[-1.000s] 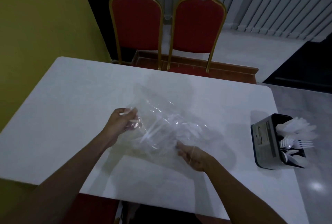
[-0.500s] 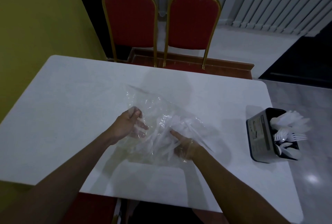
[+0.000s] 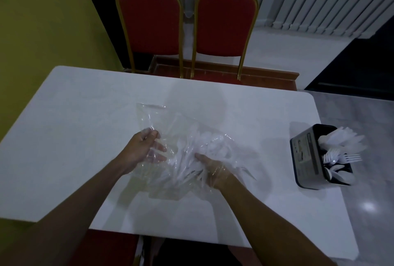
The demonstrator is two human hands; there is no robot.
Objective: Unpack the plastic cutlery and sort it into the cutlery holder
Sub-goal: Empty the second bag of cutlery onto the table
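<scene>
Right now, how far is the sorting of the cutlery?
Partly done: the cutlery holder already has white forks, spoons and other pieces standing in it. In hand: the left hand and the right hand work the clear bag. Left: the white cutlery inside the bag.

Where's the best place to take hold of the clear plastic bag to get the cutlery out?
Probably the flat empty end of the clear plastic bag, from the far-left side. The white cutlery bunches near the right hand, so lifting that end should slide it out.
</scene>
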